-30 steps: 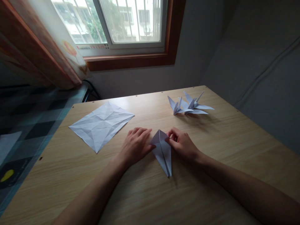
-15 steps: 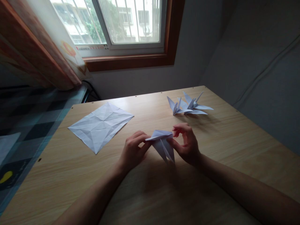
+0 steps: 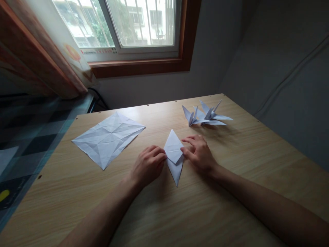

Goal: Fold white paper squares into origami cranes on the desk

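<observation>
A partly folded white paper piece, a long diamond shape, lies flat on the wooden table between my hands. My left hand has its fingers curled, with the fingertips pressing the paper's left corner. My right hand rests on the table with its fingers stretched out, thumb and forefinger touching the paper's right corner.
A creased, unfolded square sheet lies to the left. Two finished paper cranes stand at the back right. A window and curtain are behind the table; a checked bed surface lies at left.
Half a second ago both hands held the paper lifted and tilted. It is now flipped over and laid flat, with the top flap pointing away from me.
</observation>
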A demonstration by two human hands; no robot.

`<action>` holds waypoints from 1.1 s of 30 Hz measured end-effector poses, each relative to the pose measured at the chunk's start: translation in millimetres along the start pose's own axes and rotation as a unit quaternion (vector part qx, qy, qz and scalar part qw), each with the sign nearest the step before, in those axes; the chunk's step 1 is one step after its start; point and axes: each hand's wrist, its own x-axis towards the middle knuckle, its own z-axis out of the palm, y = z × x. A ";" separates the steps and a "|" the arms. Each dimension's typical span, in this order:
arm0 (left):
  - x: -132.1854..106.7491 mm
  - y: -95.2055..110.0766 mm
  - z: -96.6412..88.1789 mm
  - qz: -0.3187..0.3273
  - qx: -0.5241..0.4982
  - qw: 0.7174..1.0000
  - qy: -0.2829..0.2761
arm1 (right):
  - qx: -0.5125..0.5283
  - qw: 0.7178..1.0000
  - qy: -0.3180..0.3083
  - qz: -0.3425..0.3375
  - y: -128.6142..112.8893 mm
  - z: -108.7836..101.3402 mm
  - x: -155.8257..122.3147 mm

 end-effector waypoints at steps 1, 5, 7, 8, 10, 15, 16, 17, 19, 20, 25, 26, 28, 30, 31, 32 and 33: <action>0.1 0.7 -0.3 -0.005 0.005 1.000 -0.006 | -0.031 0.999 -0.027 0.004 -1.2 1.2 0.1; 0.9 2.3 -2.4 -0.016 0.018 0.999 -0.021 | -0.086 0.994 -0.058 0.028 -5.8 4.0 0.5; 1.4 2.1 -2.7 -0.024 0.017 0.999 -0.028 | -0.086 0.994 -0.054 0.045 -6.2 4.0 1.3; 1.7 1.8 -2.6 -0.028 0.018 0.999 -0.029 | -0.083 0.994 -0.054 0.050 -6.0 3.8 1.9; 2.2 1.4 -2.5 -0.035 0.024 0.999 -0.028 | -0.071 0.994 -0.059 0.056 -5.3 3.3 3.1; 2.5 0.2 -2.5 -0.066 0.057 0.996 -0.014 | -0.033 0.995 -0.047 0.080 -5.0 1.2 5.6; 2.3 -0.3 -2.3 -0.075 0.063 0.995 -0.008 | -0.027 0.995 -0.046 0.086 -5.3 0.7 6.1; 1.9 -0.9 -1.9 -0.083 0.070 0.994 -0.001 | -0.022 0.994 -0.047 0.091 -5.4 0.2 6.5; 1.0 -2.3 -0.9 -0.098 0.079 0.992 0.016 | -0.017 0.994 -0.056 0.094 -5.4 -0.5 7.2; 0.6 -3.0 -0.5 -0.106 0.081 0.991 0.025 | -0.014 0.994 -0.061 0.090 -5.0 -0.7 7.6; 0.9 -4.1 -0.9 -0.079 0.050 0.995 0.034 | 0.002 0.996 -0.085 0.038 1.8 -1.7 8.9; 1.2 -3.8 -1.3 -0.059 0.040 0.997 0.027 | 0.002 0.996 -0.084 0.029 3.9 -2.1 9.2; 1.8 -3.4 -1.6 -0.026 0.027 0.999 0.016 | -0.001 0.996 -0.082 0.019 7.9 -3.2 9.6; 1.5 -3.9 -0.7 -0.012 0.019 1.000 0.011 | -0.003 0.996 -0.089 0.011 10.4 -4.7 9.9; 0.9 -4.5 0.3 -0.007 0.014 1.000 0.008 | -0.004 0.995 -0.096 0.007 10.6 -5.4 9.9; 0.2 -5.3 1.4 -0.001 0.010 1.000 0.006 | -0.006 0.995 -0.102 0.002 10.1 -6.1 9.7; -0.6 -6.0 2.7 0.006 0.007 1.000 0.004 | -0.009 0.994 -0.107 -0.002 9.0 -6.7 9.4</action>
